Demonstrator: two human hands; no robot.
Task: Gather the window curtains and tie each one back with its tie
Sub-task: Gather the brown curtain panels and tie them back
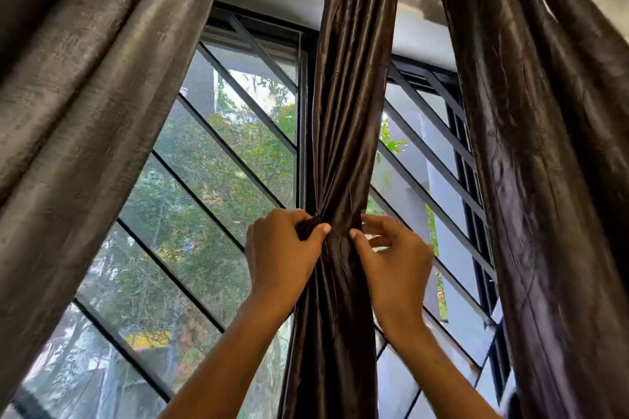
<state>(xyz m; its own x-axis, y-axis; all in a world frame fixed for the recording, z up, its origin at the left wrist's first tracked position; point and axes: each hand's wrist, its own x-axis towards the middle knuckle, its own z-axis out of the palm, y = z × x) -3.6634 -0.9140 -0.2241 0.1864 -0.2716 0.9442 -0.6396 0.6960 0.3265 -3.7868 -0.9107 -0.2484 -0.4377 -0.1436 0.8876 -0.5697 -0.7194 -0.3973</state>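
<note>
Three dark curtains hang before the barred window [218, 160]: a loose left curtain [85, 95], a loose right curtain [544, 146], and between them the middle curtain [350, 95], gathered into a narrow twisted column. Its waist is pinched from both sides: left hand [282, 248] curled round a fold, right hand [394, 255] nipping fabric with thumb and fingertips.

I see one view only, head cam | tilted upward, facing the window [218, 160] | close in, arm's reach of the middle curtain [350, 112] | both hands low centre | side curtains crowd the frame edges.
</note>
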